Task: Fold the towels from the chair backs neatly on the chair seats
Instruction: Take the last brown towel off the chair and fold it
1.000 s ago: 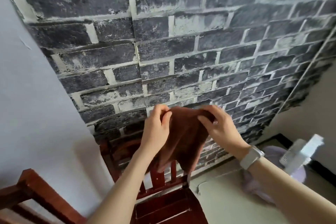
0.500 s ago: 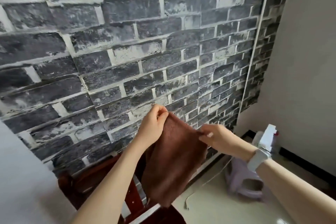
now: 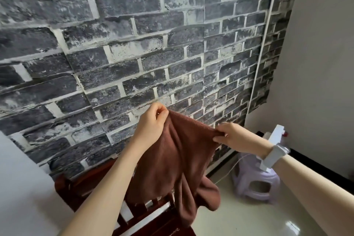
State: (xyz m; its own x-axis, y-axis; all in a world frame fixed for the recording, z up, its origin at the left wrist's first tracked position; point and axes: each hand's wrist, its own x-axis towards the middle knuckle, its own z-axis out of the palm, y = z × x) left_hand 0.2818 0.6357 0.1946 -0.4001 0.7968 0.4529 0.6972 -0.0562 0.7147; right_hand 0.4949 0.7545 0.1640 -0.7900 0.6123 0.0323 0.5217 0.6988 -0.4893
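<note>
- Head view: my left hand (image 3: 151,124) pinched the upper left corner of the towel (image 3: 172,166) between thumb and fingertips, held up in front of the brick wall (image 3: 134,53).
- My right hand (image 3: 232,136) gripped the towel's upper right edge, fingers curled over the cloth, with a white watch (image 3: 274,156) on that wrist.
- The towel was brown and hung in the air between my two hands, its top edge stretched from one to the other and sloping down toward the right.
- Its lower part drooped in loose folds in front of the chair (image 3: 145,214), over the dark red wooden back slats; I could not tell whether it touched them.
- A pale purple stool (image 3: 256,184) stood on the glossy floor (image 3: 239,218) to the right, near the wall.
- A white bottle (image 3: 275,134) showed just behind my right wrist.
</note>
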